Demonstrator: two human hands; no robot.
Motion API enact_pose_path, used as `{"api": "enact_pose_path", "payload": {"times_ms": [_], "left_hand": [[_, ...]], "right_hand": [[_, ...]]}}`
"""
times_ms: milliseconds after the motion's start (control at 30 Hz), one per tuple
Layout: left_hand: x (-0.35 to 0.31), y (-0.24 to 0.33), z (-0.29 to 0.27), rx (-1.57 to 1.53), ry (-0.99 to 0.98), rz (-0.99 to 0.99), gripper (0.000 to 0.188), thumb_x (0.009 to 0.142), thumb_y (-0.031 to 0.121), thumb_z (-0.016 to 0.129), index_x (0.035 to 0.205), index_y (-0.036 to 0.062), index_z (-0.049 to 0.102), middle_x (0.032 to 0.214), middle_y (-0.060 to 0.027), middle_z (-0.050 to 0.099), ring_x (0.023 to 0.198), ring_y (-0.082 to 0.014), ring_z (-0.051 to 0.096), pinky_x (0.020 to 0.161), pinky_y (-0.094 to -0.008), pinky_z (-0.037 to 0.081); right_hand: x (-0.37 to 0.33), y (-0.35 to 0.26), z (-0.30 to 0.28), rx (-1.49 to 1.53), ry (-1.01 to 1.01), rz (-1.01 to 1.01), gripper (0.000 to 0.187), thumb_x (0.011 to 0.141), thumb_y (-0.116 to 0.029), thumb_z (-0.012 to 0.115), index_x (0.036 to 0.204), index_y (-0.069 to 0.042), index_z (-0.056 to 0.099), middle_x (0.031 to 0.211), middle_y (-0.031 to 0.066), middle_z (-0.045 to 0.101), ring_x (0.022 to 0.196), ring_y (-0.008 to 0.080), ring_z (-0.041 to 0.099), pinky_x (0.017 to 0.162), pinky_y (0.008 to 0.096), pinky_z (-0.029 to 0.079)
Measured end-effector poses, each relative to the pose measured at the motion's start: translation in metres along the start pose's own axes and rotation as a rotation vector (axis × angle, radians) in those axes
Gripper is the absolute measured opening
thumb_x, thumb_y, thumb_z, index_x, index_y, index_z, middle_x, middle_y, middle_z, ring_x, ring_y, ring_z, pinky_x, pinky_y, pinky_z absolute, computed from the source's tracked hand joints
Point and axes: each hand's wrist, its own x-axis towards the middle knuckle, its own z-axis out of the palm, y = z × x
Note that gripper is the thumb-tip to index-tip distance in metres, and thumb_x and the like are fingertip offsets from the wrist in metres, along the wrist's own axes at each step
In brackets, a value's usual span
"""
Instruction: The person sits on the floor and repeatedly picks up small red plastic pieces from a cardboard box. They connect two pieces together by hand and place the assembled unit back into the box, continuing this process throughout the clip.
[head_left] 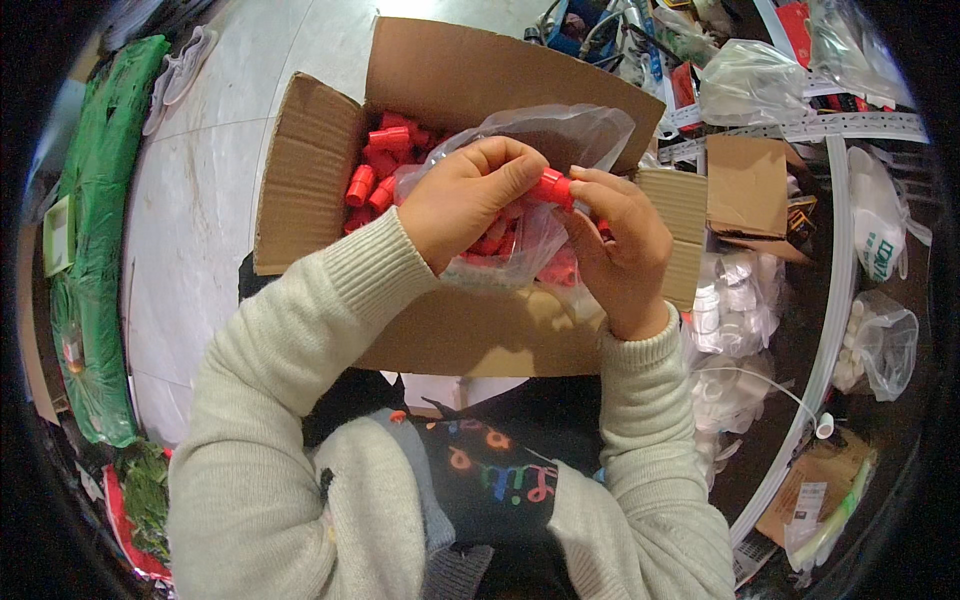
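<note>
Between my two hands, above an open cardboard box (460,335), is a small red plastic cylindrical piece (553,188) with a stepped rim. My left hand (478,195) pinches its left end between thumb and curled fingers. At the other end, the fingertips and thumb of my right hand (625,235) close on the same piece. Several similar red pieces (385,150) lie loose in the box on the left. A clear plastic bag (590,135) with more red pieces inside sits beneath my hands, partly hidden by them.
The box flaps (305,175) stand spread outward. To the right are a smaller cardboard box (745,185), bags of white plastic parts (735,305) and a light curved rail (838,250). A long green wrapped bundle (100,260) lies at the left on pale floor tiles (200,230).
</note>
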Motion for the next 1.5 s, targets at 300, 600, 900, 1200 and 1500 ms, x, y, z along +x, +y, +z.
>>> {"api": "enact_pose_path", "payload": {"times_ms": [300,600,900,1200,1500], "left_hand": [[-0.003,-0.001,0.007,-0.005,0.054,0.033,0.02,0.084,0.023,0.057,0.097,0.008,0.055,0.071,0.0022,0.051,0.055,-0.004,0.043,0.046,-0.0173,0.036],[-0.012,0.009,0.015,-0.006,0.037,0.157,0.021,0.083,0.011,0.059,0.102,0.0038,0.054,0.082,-0.0011,0.057,0.061,-0.0054,0.048,0.054,-0.0184,0.042],[-0.01,0.011,0.011,0.053,0.098,0.048,0.019,0.085,0.014,0.056,0.1,0.0041,0.055,0.081,0.0002,0.057,0.061,-0.0043,0.048,0.053,-0.0177,0.04],[-0.013,0.012,0.019,0.207,0.142,0.058,0.021,0.082,0.018,0.06,0.097,0.0042,0.057,0.074,0.0005,0.057,0.057,-0.0043,0.048,0.048,-0.0182,0.04],[-0.022,0.014,0.014,0.253,0.049,0.2,0.023,0.08,0.011,0.06,0.1,0.0007,0.056,0.094,-0.0057,0.059,0.083,-0.0122,0.055,0.074,-0.0261,0.046]], "right_hand": [[0.003,0.0,0.001,-0.03,0.051,-0.049,0.02,0.071,-0.004,0.065,0.091,-0.004,0.06,0.088,0.0146,0.061,0.078,0.0286,0.061,0.066,0.0328,0.049],[-0.002,-0.01,-0.001,0.216,0.029,0.398,0.026,0.072,-0.011,0.07,0.095,-0.002,0.06,0.083,0.01,0.061,0.07,0.0135,0.057,0.059,0.0247,0.045],[0.008,-0.004,-0.001,-0.011,0.034,-0.03,0.02,0.073,-0.005,0.064,0.092,-0.005,0.058,0.085,0.0131,0.06,0.076,0.028,0.059,0.065,0.032,0.048],[0.0,-0.007,-0.006,-0.016,0.004,0.061,0.024,0.073,-0.01,0.065,0.096,-0.005,0.058,0.085,0.0128,0.06,0.074,0.0277,0.059,0.063,0.0337,0.048],[0.01,-0.015,-0.02,-0.043,-0.178,0.209,0.047,0.083,-0.047,0.049,0.073,-0.002,0.059,0.063,0.0131,0.056,0.056,0.0258,0.057,0.051,0.0322,0.044]]}}
